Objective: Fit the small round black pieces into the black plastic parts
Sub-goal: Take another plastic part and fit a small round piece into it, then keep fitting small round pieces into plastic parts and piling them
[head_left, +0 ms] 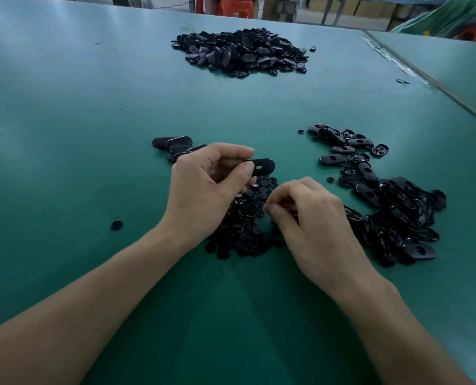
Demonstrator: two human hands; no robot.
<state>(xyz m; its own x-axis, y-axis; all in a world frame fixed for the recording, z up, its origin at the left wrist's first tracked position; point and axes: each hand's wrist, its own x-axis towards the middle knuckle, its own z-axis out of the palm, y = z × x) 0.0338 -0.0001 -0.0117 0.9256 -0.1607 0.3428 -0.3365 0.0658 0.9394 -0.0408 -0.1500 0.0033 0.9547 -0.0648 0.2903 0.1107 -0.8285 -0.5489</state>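
Left hand pinches a black part, slot exposed toward three o'clock for loading; right hand curls over the round pieces, perhaps pinching one; I cannot tell.

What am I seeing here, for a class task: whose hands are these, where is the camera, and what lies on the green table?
The single picture comes from a camera on a person's head, looking down at their bare hands. The left hand pinches a slotted black plastic part. The right hand curls over a heap of small round pieces; whether it holds one is hidden. On the green table lie loose parts at right and a far pile.
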